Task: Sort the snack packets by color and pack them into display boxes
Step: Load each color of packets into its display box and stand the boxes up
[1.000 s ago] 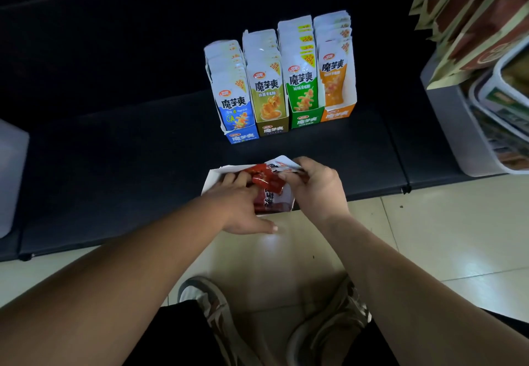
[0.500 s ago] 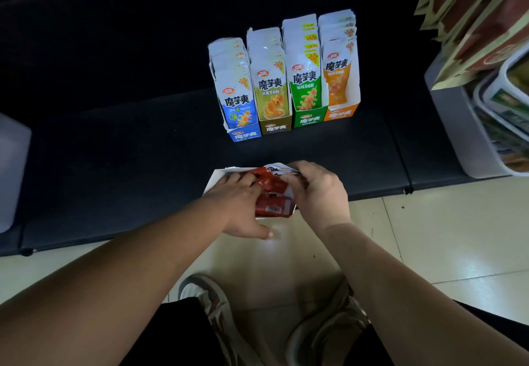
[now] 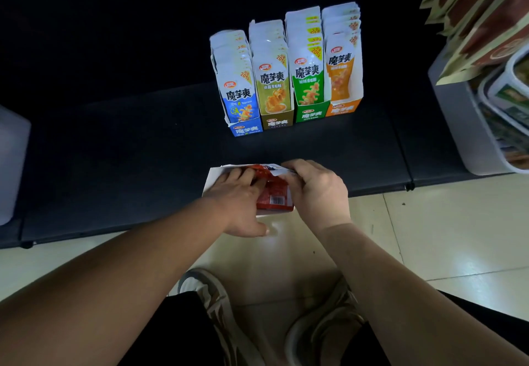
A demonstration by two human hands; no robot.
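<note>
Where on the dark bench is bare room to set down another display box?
Left of the blue box, bare bench runs to the pale bin. A bare strip lies between the box row and the white box of red packets. The grey tub crowds the right end.

- A dark padded bench (image 3: 143,151) runs left to right, its seams showing toward the right.
- Far centre: four upright boxes stand in a touching row, blue box (image 3: 245,130), olive box (image 3: 277,123), green box (image 3: 311,113), orange box (image 3: 342,108).
- Near edge: a white box (image 3: 213,179) lies flat, holding red packets (image 3: 272,196), overhanging slightly.
- Right end: a grey bin (image 3: 458,125).
- Left end: a pale tub (image 3: 11,165).
</note>
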